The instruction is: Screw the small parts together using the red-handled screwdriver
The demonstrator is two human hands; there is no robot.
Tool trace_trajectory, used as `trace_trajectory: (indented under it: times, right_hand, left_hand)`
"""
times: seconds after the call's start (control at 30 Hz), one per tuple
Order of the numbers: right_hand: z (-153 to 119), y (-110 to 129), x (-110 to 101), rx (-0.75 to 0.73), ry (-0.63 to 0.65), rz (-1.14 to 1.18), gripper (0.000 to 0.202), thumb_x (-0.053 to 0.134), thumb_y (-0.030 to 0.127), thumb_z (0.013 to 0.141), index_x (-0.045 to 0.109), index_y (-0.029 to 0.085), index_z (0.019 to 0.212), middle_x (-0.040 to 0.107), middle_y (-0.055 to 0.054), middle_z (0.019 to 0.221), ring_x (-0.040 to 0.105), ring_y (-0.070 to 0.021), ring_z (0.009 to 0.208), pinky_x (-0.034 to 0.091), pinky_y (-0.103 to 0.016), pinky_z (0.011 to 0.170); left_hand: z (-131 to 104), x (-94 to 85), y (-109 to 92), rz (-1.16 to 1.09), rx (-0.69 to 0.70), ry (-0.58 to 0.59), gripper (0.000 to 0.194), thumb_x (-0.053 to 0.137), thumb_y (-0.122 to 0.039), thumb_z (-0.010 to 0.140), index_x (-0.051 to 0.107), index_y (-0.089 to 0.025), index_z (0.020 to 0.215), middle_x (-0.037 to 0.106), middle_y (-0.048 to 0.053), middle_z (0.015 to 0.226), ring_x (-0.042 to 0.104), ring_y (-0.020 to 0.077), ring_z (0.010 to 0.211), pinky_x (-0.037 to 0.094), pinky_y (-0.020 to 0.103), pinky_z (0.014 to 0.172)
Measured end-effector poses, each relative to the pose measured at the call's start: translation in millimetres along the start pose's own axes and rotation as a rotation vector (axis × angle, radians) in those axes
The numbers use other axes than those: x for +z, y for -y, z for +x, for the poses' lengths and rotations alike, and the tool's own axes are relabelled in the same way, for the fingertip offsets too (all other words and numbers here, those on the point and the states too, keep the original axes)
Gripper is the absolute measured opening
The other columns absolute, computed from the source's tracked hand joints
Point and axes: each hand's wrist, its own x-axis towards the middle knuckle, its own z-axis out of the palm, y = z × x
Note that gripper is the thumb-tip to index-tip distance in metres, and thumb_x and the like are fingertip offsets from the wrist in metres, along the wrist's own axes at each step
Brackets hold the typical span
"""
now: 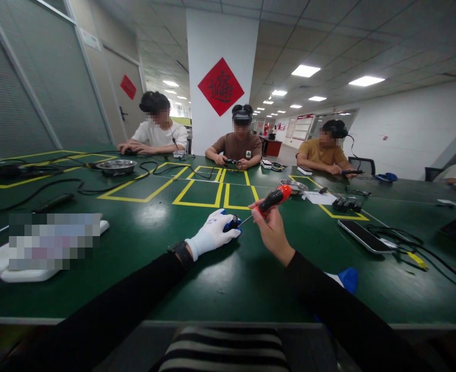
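Note:
My left hand (213, 233), in a white glove with blue fingertips, is closed around a small black part (233, 222) just above the green table. The part's exact kind is hard to make out, since the fingers cover much of it. In my bare right hand (271, 232) is a screwdriver (275, 199) with a red and black handle. Its thin metal shaft slants down to the left, and the tip reaches the black part or lies very close to it. A blue and white glove (347, 280) lies on the table beside my right forearm.
A phone (363, 236) and coiled black cables (400, 235) lie to the right, near several black parts (346, 204). Metal bowls (116, 166) and yellow tape outlines (197, 203) are farther back. White blurred objects (53, 243) sit at left. Three people work across the table (154, 294).

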Motion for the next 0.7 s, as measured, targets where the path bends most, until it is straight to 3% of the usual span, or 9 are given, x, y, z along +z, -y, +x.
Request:
trace_trajectory:
  times: [0.13, 0.37, 0.7]
  right_hand:
    - [-1.8, -1.9, 2.6, 0.033, 0.057, 0.107, 0.022, 0.05, 0.037, 0.095, 0.047, 0.023, 0.111, 0.065, -0.001, 0.085, 0.058, -0.0145, 0.064, 0.047, -0.032, 0.068]
    - [-5.3, -1.0, 2.9, -0.015, 0.072, 0.072, 0.021, 0.048, 0.038, 0.096, 0.047, 0.023, 0.111, 0.064, -0.001, 0.085, 0.059, -0.015, 0.069, 0.047, -0.032, 0.074]
    - [-4.9, -5.7, 2.7, -0.041, 0.108, 0.06, 0.022, 0.048, 0.037, 0.096, 0.047, 0.022, 0.112, 0.063, -0.001, 0.085, 0.059, -0.0155, 0.07, 0.047, -0.033, 0.074]
  left_hand:
    - [-1.0, 1.9, 0.9, 0.009, -0.012, -0.023, 0.035, 0.057, -0.053, 0.081, 0.065, -0.022, 0.096, 0.069, 0.005, 0.094, 0.057, 0.029, 0.111, 0.03, 0.047, 0.113]
    - [-0.3, 5.3, 4.6, 0.019, 0.033, -0.045, 0.035, 0.061, -0.052, 0.078, 0.064, -0.023, 0.096, 0.068, 0.004, 0.1, 0.058, 0.0268, 0.109, 0.026, 0.046, 0.116]
    - [0.0, 5.4, 3.7, 0.025, 0.07, -0.054, 0.033, 0.056, -0.053, 0.082, 0.063, -0.022, 0.092, 0.068, 0.002, 0.085, 0.062, 0.0246, 0.095, 0.029, 0.046, 0.114]
